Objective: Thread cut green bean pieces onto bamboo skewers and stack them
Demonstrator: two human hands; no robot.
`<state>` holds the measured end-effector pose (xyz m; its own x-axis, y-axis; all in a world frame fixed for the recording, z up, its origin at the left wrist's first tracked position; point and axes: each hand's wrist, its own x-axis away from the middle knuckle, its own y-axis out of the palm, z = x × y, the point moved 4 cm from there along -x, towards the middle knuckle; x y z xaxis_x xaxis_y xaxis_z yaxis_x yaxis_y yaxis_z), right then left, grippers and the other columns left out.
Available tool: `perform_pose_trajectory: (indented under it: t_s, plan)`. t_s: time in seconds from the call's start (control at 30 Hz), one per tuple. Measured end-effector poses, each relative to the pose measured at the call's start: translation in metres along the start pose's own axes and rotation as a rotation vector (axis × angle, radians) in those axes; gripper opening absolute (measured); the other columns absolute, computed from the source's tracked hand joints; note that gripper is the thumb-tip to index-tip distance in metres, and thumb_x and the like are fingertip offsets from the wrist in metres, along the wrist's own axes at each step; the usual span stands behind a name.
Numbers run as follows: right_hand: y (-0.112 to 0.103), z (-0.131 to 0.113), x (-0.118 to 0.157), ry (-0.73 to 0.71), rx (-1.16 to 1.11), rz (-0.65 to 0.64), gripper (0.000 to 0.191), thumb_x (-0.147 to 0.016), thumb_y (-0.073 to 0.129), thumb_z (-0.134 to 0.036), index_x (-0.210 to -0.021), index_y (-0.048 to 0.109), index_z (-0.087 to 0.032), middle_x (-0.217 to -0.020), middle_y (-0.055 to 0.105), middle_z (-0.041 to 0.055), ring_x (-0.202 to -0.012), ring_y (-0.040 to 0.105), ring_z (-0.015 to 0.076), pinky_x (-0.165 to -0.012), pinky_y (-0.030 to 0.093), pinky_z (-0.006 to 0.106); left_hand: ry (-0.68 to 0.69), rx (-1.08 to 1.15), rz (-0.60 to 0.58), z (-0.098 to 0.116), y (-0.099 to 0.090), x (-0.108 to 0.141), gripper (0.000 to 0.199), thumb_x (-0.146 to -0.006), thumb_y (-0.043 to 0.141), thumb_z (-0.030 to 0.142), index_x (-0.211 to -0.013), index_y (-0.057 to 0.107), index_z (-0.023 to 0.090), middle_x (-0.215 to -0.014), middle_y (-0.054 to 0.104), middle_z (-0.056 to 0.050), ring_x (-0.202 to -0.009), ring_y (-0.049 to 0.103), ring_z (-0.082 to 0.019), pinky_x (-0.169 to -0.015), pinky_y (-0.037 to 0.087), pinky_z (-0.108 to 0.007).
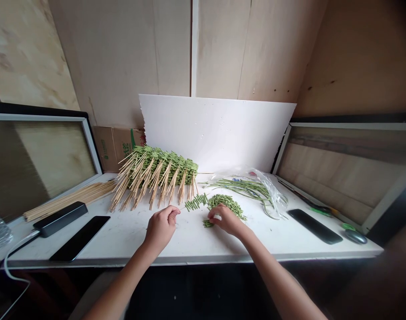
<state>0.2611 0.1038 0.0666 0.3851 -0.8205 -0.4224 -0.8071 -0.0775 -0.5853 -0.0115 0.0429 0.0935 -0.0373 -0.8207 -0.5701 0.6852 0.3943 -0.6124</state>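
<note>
Forearms (pixel 136 266) reach toward skewered stalks (pixel 196 202), a green-lettered carton (pixel 105 149) behind.

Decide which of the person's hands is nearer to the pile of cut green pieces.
Right. The right hand is at the near edge of the pile; the left hand is apart from it, to its left, holding a loaded skewer.

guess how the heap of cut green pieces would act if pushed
The heap of cut green pieces would probably spread apart rather than slide as one, since the short pieces lie loose. Each piece looks thin, so likely light, and its rod shape might let it roll slightly.
</note>
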Motion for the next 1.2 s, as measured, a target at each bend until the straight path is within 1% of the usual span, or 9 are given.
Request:
perform_pose_trajectory:
  t_s: [0.2,0.3,0.4,0.53,0.7,0.83,0.9,1.03,1.2]
  plan:
    - [-0.001,-0.002,-0.003,-0.041,-0.031,0.028,0.021,-0.081,0.08,-0.046,-0.087,0.083,-0.026,-0.083,0.075,0.0083,-0.087,0.062,0.029,-0.082,0.051,0.043,0.007,-0.022,-0.006,0.0,0.0,0.0,0.026,-0.099,0.048,0.025,-0.09,0.072,0.022,-0.068,0.069,-0.001,-0.064,0.064,-0.019,-0.065,0.044,-0.027]
    - [-0.008,-0.005,-0.005,0.034,-0.111,0.08,0.03,-0.085,0.075,-0.053,-0.092,0.081,-0.024,-0.092,0.073,0.0092,-0.088,0.064,0.0266,-0.081,0.052,0.042,0.008,-0.017,-0.006,-0.001,-0.001,0.0,0.026,-0.099,0.048,0.026,-0.09,0.072,0.022,-0.067,0.069,-0.001,-0.063,0.064,-0.019,-0.064,0.043,-0.026]
    - [-0.013,-0.01,-0.007,0.142,-0.273,0.105,0.039,-0.086,0.072,-0.058,-0.096,0.079,-0.021,-0.101,0.073,0.0094,-0.084,0.065,0.0217,-0.076,0.053,0.038,0.005,0.004,-0.007,0.0,-0.001,-0.001,0.026,-0.099,0.048,0.026,-0.09,0.071,0.022,-0.067,0.068,-0.001,-0.064,0.064,-0.019,-0.065,0.043,-0.026]
    - [-0.015,-0.022,-0.009,0.186,-0.496,0.124,0.041,-0.083,0.076,-0.056,-0.102,0.076,-0.019,-0.095,0.075,0.0069,-0.075,0.063,0.0168,-0.068,0.05,0.031,-0.001,0.011,-0.013,0.0,0.001,0.0,0.026,-0.1,0.047,0.027,-0.09,0.071,0.022,-0.069,0.069,-0.001,-0.065,0.064,-0.019,-0.065,0.044,-0.027]
    - [-0.017,-0.031,-0.009,0.171,-0.637,0.264,0.038,-0.077,0.084,-0.051,-0.098,0.078,-0.02,-0.093,0.079,0.0093,-0.075,0.066,0.0192,-0.07,0.052,0.032,0.009,0.027,-0.017,0.0,0.002,0.001,0.028,-0.101,0.047,0.031,-0.09,0.071,0.022,-0.068,0.068,-0.001,-0.063,0.064,-0.019,-0.065,0.045,-0.026]
    - [-0.013,-0.033,-0.008,0.205,-0.74,0.326,0.036,-0.072,0.088,-0.051,-0.092,0.08,-0.021,-0.089,0.078,0.0074,-0.071,0.064,0.0182,-0.069,0.053,0.033,0.035,0.056,-0.023,0.002,0.001,0.001,0.029,-0.101,0.046,0.031,-0.089,0.071,0.021,-0.064,0.065,0.0,-0.059,0.062,-0.017,-0.062,0.044,-0.025]
    - [-0.011,-0.033,-0.009,0.232,-0.803,0.352,0.037,-0.069,0.089,-0.052,-0.089,0.08,-0.022,-0.086,0.078,0.0068,-0.073,0.065,0.0193,-0.07,0.054,0.033,0.044,0.081,-0.032,0.003,0.0,0.0,0.029,-0.101,0.047,0.031,-0.089,0.072,0.021,-0.063,0.064,0.0,-0.058,0.062,-0.017,-0.062,0.044,-0.025]
    - [-0.005,-0.031,-0.01,0.26,-0.931,0.355,0.04,-0.065,0.093,-0.05,-0.092,0.081,-0.023,-0.088,0.077,0.0068,-0.086,0.069,0.0229,-0.075,0.055,0.034,0.041,0.11,-0.045,0.005,-0.002,0.0,0.029,-0.102,0.047,0.031,-0.09,0.071,0.02,-0.065,0.064,0.001,-0.057,0.062,-0.015,-0.062,0.044,-0.024]
    - [-0.002,-0.036,-0.01,0.261,-0.961,0.311,0.039,-0.069,0.09,-0.052,-0.095,0.081,-0.024,-0.096,0.077,0.0075,-0.096,0.069,0.0247,-0.075,0.055,0.034,0.043,0.096,-0.044,0.005,-0.002,0.0,0.028,-0.101,0.048,0.03,-0.089,0.071,0.02,-0.064,0.064,0.0,-0.058,0.06,-0.016,-0.062,0.044,-0.024]
